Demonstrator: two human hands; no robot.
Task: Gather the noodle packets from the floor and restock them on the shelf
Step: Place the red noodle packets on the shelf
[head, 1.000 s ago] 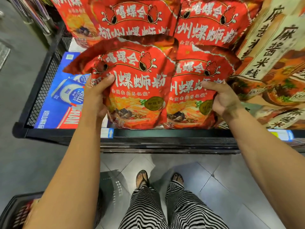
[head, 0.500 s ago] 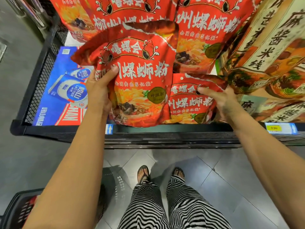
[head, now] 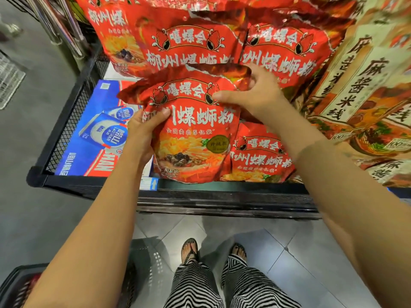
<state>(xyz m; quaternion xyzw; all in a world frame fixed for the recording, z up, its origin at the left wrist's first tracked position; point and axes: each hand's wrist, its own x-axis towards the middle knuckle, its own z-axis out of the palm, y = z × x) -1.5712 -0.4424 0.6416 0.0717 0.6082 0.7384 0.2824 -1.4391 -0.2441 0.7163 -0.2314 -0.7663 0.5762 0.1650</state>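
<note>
A red noodle packet [head: 195, 134] with white lettering stands upright at the front of the black shelf [head: 222, 188]. My left hand [head: 142, 134] grips its left edge, thumb across the front. My right hand [head: 251, 94] pinches its top right corner. To its right a second red noodle packet [head: 260, 158] lies lower on the shelf, free of both hands. Several more red packets [head: 278, 52] are stacked behind.
Beige and orange rice-noodle bags [head: 367, 85] fill the shelf to the right. A blue carton [head: 93, 138] sits in the wire-mesh bin on the left. A dark basket [head: 20, 287] stands on the tiled floor at lower left, near my feet [head: 213, 252].
My right hand let go of the right packet, which now lies low on the shelf, and moved up to the top of the left packet. My left hand keeps its hold.
</note>
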